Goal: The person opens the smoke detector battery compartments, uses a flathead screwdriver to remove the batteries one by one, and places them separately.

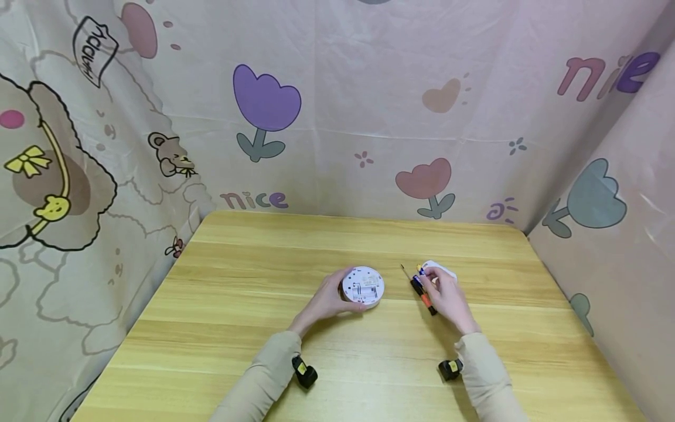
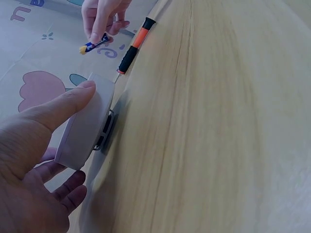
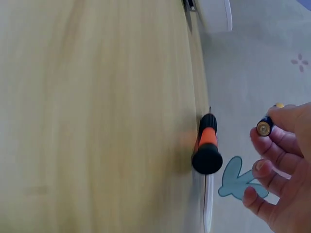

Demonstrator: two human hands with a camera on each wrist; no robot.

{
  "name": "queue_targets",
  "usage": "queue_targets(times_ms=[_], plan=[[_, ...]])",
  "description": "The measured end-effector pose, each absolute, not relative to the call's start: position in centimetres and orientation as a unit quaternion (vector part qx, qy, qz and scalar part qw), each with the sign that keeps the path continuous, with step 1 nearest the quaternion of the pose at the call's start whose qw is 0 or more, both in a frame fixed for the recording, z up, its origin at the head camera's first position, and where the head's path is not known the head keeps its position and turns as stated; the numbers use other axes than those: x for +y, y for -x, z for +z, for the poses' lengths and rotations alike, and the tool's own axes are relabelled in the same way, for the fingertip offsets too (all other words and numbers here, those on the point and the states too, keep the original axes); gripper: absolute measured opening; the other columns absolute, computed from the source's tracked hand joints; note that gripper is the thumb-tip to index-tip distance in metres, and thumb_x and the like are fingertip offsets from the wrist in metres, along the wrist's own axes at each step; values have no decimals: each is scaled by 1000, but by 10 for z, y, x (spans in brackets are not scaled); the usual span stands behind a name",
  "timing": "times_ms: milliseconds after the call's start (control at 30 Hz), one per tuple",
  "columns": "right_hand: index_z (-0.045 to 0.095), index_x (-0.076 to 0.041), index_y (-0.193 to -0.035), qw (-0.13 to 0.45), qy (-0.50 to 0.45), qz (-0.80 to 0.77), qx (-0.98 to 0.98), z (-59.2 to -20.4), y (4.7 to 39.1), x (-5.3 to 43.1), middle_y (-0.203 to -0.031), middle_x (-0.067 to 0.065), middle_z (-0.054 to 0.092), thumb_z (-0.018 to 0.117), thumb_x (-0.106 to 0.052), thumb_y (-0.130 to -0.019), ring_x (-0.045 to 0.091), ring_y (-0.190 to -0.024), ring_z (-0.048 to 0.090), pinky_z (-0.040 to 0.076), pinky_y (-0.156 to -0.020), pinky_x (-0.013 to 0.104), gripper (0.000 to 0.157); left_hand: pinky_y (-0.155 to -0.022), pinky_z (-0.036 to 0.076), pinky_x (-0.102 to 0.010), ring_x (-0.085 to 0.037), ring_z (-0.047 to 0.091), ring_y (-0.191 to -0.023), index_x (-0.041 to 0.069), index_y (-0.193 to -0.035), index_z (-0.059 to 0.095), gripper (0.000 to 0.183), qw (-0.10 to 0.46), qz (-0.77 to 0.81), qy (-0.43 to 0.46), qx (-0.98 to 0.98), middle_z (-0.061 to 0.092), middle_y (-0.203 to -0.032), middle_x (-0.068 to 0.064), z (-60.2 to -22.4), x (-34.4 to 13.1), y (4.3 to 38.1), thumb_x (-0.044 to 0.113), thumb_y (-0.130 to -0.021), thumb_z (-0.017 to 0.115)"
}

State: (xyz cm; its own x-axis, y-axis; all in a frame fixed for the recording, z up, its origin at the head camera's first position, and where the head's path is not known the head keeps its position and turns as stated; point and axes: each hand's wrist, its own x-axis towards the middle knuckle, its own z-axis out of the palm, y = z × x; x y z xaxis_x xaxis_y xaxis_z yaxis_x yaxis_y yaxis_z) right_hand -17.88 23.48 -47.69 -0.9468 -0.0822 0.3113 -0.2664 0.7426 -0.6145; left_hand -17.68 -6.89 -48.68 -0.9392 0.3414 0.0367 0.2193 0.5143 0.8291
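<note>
My left hand [image 1: 328, 298] grips a round white device [image 1: 364, 285] by its side, thumb and fingers around the rim. The device's underside faces up in the head view and shows an uncovered battery compartment. In the left wrist view the casing [image 2: 87, 126] appears edge-on, with a small metal loop near the tabletop. My right hand [image 1: 447, 298] pinches a dark blue battery [image 3: 265, 127] with a yellow end between thumb and fingertips, above the table. A screwdriver [image 1: 425, 300] with a black and orange handle lies just left of the right hand.
A white piece [image 1: 449, 272] lies partly hidden behind the right hand. The wooden table [image 1: 253, 252] has a patterned cloth [image 1: 337, 105] hanging behind it and on both sides. Black wrist cameras [image 1: 304, 373] are strapped at both sleeves.
</note>
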Motion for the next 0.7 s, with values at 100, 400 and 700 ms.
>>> queue_targets(times_ms=[100, 400, 700], plan=[[67, -2, -106, 113, -72, 336, -932, -476, 179, 240, -93, 12, 71, 63, -15, -98, 5, -65, 48, 40, -56, 21, 15, -120, 30, -63, -42, 38, -144, 6, -155, 36, 105, 64, 465, -165, 867, 43, -156, -20, -487, -69, 177, 31, -70, 93], [69, -1, -106, 102, -35, 299, -948, -477, 177, 248, -92, 14, 73, 65, -17, -96, 12, -65, 55, 42, -57, 26, 19, -120, 30, -64, -43, 38, -144, 6, -155, 36, 105, 62, 460, -169, 869, 43, -156, -20, -488, -69, 178, 31, -70, 93], [71, -10, -92, 79, -34, 257, -963, -477, 179, 250, -87, 7, 75, 70, -19, -92, 17, -72, 62, 45, -66, 34, 9, -121, 29, -64, -44, 38, -145, 5, -154, 37, 105, 59, 465, -169, 867, 43, -156, -21, -488, -69, 178, 31, -70, 93]])
